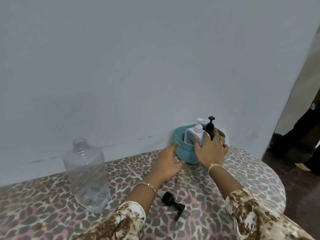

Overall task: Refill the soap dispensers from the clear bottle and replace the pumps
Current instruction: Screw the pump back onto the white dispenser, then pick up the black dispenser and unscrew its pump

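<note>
1. Right of centre, against the wall, a teal plastic basket (183, 154) holds a white square soap dispenser (191, 136) with its white pump on. Just behind it stands a black dispenser (210, 127) with a black pump fitted.
2. The right hand (212, 150) grips the white dispenser, thumb on its front and fingers curled behind.
3. The left hand (168, 163) lies with straight, spread fingers against the basket's left wall.
4. Lower left, an uncapped clear plastic bottle (86, 175) stands upright and looks nearly empty.
5. A loose black pump (173, 203) lies on the leopard-print table (251, 170), lower centre.
</note>
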The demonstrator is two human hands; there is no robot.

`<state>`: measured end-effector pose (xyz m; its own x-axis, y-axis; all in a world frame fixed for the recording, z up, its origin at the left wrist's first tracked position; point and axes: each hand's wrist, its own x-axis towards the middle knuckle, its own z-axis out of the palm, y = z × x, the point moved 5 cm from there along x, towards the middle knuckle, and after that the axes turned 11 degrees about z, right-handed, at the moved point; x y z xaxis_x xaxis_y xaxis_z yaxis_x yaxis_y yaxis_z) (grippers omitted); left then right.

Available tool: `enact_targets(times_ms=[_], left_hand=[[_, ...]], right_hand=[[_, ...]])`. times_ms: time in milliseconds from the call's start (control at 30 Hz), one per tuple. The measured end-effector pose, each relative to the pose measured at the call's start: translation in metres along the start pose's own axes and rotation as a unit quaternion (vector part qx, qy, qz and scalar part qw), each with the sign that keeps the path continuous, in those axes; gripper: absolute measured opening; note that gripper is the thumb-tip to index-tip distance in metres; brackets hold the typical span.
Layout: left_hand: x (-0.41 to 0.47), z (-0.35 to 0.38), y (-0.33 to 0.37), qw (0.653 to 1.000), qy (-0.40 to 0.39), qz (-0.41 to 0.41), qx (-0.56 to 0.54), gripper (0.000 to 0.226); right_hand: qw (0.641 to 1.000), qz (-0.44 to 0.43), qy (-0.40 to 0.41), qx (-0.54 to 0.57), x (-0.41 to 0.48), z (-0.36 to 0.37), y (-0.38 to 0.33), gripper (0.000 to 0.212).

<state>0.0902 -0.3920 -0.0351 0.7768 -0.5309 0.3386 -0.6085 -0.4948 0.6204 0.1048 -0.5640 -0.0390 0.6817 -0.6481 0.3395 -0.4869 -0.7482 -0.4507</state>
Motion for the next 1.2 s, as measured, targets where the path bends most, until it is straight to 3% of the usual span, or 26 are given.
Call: enact_targets(times_ms=[433, 700, 800, 933, 1200], left_hand=[[-0.1, -0.043, 0.022, 0.997, 0.065, -0.039, -0.024, 0.062], [-0.209, -0.063, 0.009, 0.988, 0.131, -0.075, -0.029, 0.054], [-0.255, -0.076, -0.012, 0.979, 0.165, -0.119, -0.012, 0.053], [-0.309, -0.107, -0.038, 0.962, 0.2, -0.163, 0.093, 0.051], [-0.38, -0.185, -0.084, 0.906, 0.304, -0.251, 0.157, 0.046]], right_hand=[[0.985, -0.106, -0.062, 0.119, -0.143, -0.04, -0.043, 0.045], [0.951, -0.199, -0.124, 0.202, -0.25, -0.046, -0.064, 0.028], [0.934, -0.235, -0.166, 0.212, -0.294, -0.036, -0.079, 0.028], [0.915, -0.277, -0.205, 0.212, -0.347, -0.025, -0.107, 0.03], [0.874, -0.398, -0.252, 0.119, -0.409, -0.012, -0.181, 0.032]])
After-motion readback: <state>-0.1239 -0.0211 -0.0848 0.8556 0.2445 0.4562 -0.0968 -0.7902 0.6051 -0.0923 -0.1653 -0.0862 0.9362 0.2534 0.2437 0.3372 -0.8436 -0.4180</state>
